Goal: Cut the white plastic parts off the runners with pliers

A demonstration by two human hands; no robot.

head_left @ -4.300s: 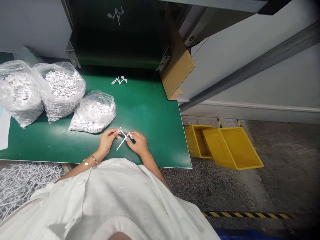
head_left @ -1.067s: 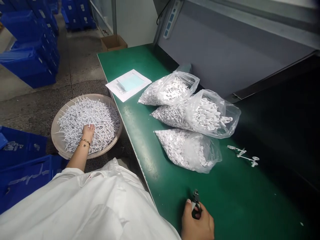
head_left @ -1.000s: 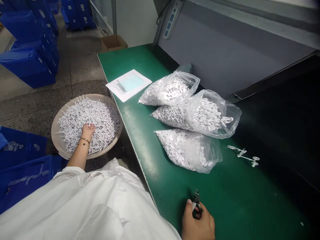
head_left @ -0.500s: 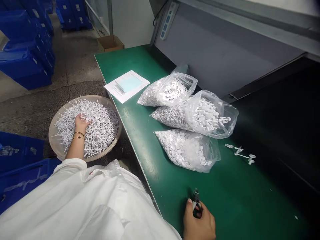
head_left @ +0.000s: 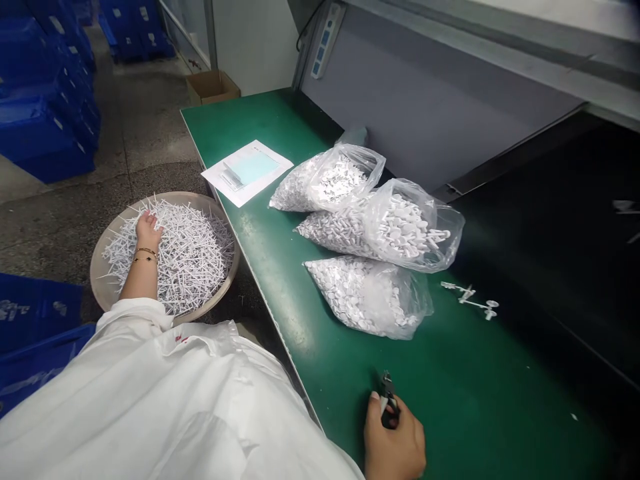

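My left hand (head_left: pixel 149 231) reaches into a round beige tub (head_left: pixel 103 287) at the left, touching the heap of thin white plastic sticks (head_left: pixel 195 253); its fingers are partly bent, and whether they hold a stick cannot be made out. On the green table (head_left: pixel 280 280), near its front edge, my right hand (head_left: pixel 395 440) is wrapped round small dark-handled cutting pliers (head_left: pixel 387 393), jaws pointing away. Beyond it lie three clear bags of small white parts: a near one (head_left: pixel 365 297), a middle one (head_left: pixel 380 227) and a far one (head_left: pixel 330 181).
White branched plastic pieces (head_left: pixel 470 299) lie right of the bags. A paper sheet with a pale blue card (head_left: pixel 247 172) is at the table's far left. Blue bins (head_left: pixel 45 133) stand on the floor, and a cardboard box (head_left: pixel 213 87) is behind the table.
My left hand has moved a little up and left over the sticks. The right hand keeps its hold on the pliers. The whole view has shifted slightly.
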